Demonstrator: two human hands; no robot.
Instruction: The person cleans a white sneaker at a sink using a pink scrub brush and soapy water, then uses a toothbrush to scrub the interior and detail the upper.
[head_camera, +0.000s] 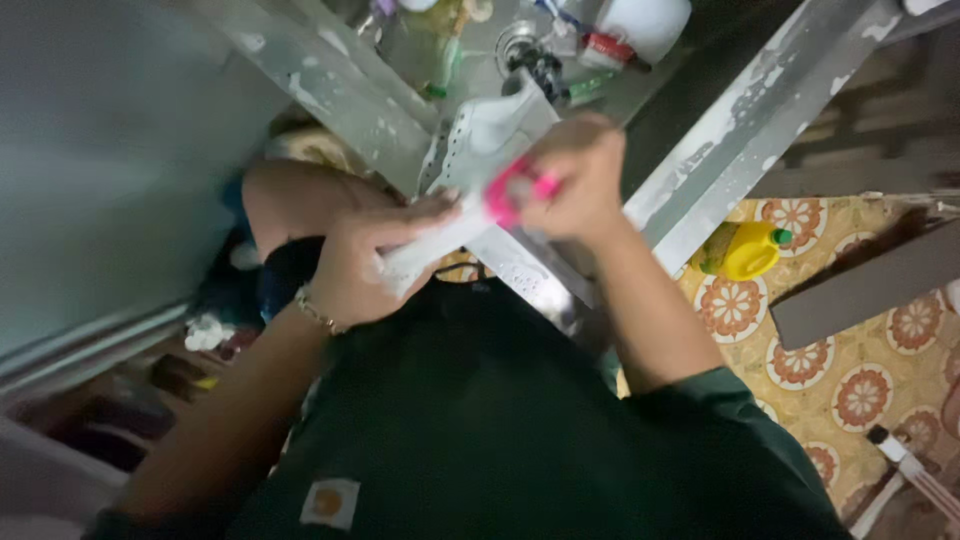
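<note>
My left hand (365, 255) grips one end of a white perforated shoe (480, 140), which it holds over the edge of a sink. My right hand (580, 175) is closed on a pink brush (510, 190) and presses it against the shoe's side. Foam or wet patches show on the shoe near my left fingers. A thin bracelet sits on my left wrist. The picture is blurred, so the brush's bristles are hard to make out.
A metal sink (470, 50) holds a drain, a white container with a red band (630, 30) and small items. A yellow bottle with a green cap (745, 250) lies on the patterned floor at the right. A grey wall fills the left.
</note>
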